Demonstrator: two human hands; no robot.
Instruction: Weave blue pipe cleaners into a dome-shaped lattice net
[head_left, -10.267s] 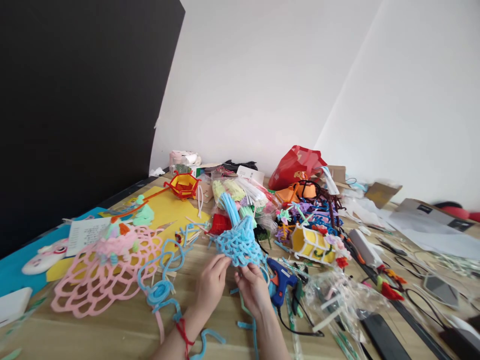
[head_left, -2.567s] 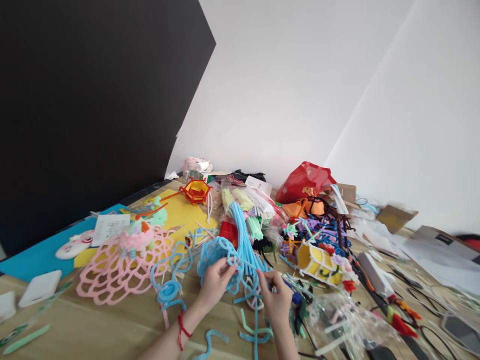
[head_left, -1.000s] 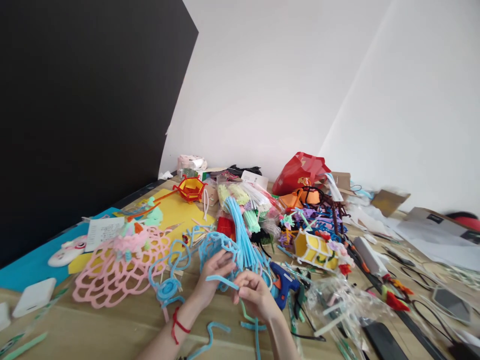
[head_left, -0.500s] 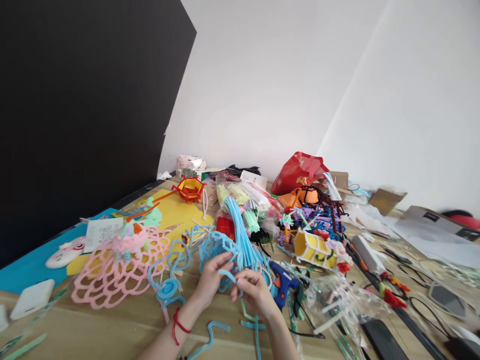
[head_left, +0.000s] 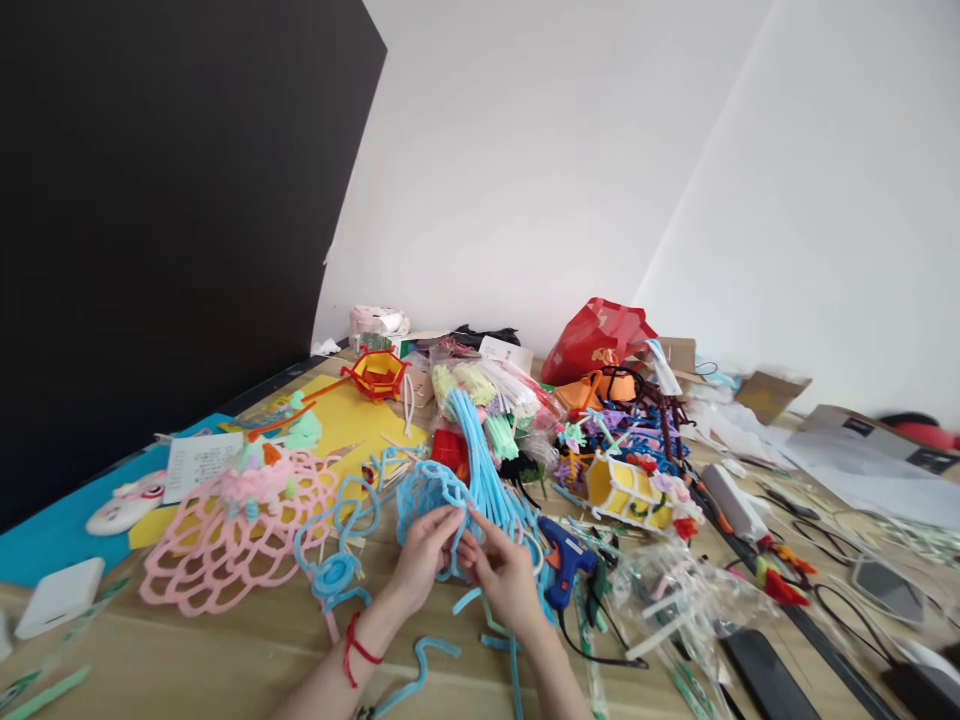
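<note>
My left hand (head_left: 421, 558) and my right hand (head_left: 501, 570) meet at the front of a light blue pipe-cleaner lattice piece (head_left: 427, 493) with long blue stems (head_left: 480, 460) rising behind it. Both hands have their fingers pinched on a blue pipe-cleaner strand of this piece at its lower right edge. A red cord is tied round my left wrist. Loose blue pipe-cleaner bits (head_left: 420, 672) lie on the wooden table (head_left: 187, 660) in front of my arms.
A pink lattice fan (head_left: 225, 545) and a blue coiled piece (head_left: 334, 575) lie to the left. A blue glue gun (head_left: 566, 570), a yellow basket (head_left: 622, 490), bagged pipe cleaners (head_left: 495, 395), a red bag (head_left: 596, 335) and plastic wrap (head_left: 675, 610) crowd the right.
My hands have drawn closer together on the blue lattice, and the strand that stuck out between them half a second ago is now tucked against the piece. The camera shifted slightly.
</note>
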